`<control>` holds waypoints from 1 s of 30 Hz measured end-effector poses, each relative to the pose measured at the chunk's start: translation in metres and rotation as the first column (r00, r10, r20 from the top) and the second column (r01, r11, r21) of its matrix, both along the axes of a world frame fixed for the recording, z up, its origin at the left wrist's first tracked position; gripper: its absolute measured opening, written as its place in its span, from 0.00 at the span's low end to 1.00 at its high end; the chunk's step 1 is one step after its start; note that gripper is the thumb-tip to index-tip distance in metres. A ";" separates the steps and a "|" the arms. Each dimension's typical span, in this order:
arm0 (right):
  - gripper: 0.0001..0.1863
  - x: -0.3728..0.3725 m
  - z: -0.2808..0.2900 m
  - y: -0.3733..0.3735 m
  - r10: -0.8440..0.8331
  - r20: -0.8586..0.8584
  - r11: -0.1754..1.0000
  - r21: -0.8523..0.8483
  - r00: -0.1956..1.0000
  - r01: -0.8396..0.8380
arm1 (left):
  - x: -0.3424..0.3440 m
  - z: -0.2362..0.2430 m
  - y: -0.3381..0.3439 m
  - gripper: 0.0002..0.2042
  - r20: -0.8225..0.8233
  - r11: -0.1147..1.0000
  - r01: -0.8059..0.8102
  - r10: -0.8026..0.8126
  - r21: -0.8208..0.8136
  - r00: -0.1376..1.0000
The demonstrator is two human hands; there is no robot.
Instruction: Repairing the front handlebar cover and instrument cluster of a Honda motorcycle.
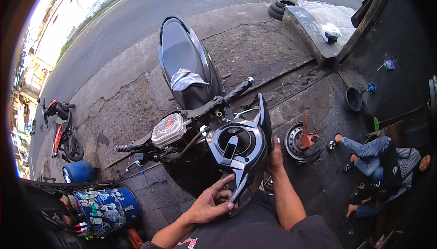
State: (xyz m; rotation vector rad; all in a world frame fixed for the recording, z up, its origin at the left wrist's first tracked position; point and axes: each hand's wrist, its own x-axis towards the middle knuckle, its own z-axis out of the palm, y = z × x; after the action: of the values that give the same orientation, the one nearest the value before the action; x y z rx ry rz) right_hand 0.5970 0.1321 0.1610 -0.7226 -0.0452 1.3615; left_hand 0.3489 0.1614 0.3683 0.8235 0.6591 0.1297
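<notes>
My left hand [210, 203] pinches the narrow lower arm of a black and silver scooter handlebar cover [256, 135], thumb on one side and fingers on the other. The right side of the cover is gripped by my right hand [275, 158], its fingers mostly hidden behind. A large opening shows in the cover's middle. Just beyond it is the scooter's bare handlebar [236, 90], with cables exposed. A clear-cased part with a red mark [168, 130], perhaps the instrument unit, sits by the left grip. A grey cloth [185, 80] lies on the seat [180, 49].
Right of the scooter lie a wheel [295, 140] and a black basin [352, 100]. Another person [375, 158] sits on the floor at far right. A white helmet [330, 33] rests on a ledge beside stacked tyres [276, 10]. Blue drums [123, 206] stand left, near a red scooter [59, 130].
</notes>
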 end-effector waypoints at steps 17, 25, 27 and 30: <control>0.35 -0.008 0.039 0.029 0.048 0.080 0.994 0.091 0.996 -0.055 | -0.041 0.016 0.009 0.42 0.063 0.998 -0.036 0.038 -0.043 0.997; 0.37 -0.051 0.038 0.035 0.053 0.070 0.998 0.037 0.996 -0.056 | -0.083 0.040 0.030 0.42 -0.046 0.996 -0.028 0.032 0.079 0.998; 0.34 -0.061 0.044 0.035 0.019 0.088 1.000 0.003 0.996 -0.019 | -0.097 0.041 0.031 0.41 -0.044 0.993 -0.011 0.016 0.118 0.999; 0.34 -0.064 0.053 0.035 0.022 0.115 0.998 -0.054 0.993 -0.016 | -0.106 0.035 0.029 0.40 -0.021 0.992 0.000 0.003 0.129 1.000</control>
State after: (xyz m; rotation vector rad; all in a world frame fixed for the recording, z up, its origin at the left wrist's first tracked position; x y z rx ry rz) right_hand 0.5325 0.1674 0.2139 -0.8476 -0.1088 1.3421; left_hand 0.2432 0.1903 0.4033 0.9500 0.6766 0.1665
